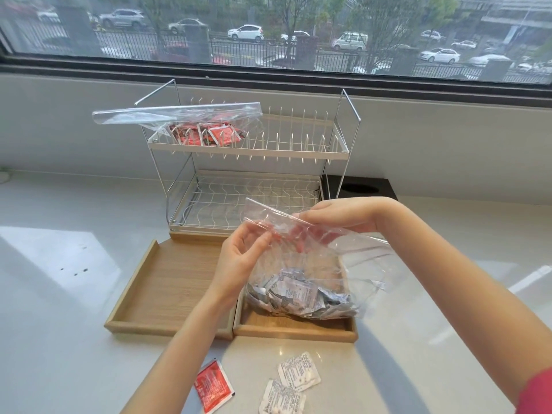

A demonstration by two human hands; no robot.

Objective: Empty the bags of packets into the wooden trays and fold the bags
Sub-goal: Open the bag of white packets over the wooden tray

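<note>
Home kitchen, dish rack (248,150), counter (59,264), window (268,31)

left hand (243,258) pinching, right hand (337,215) too (raised)

Packet-filled clear bag (301,282) over right tray (294,331)

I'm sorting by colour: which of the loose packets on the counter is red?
The red packet, leftmost of the three lying in front of the wooden trays. The two white packets lie to its right.
</note>
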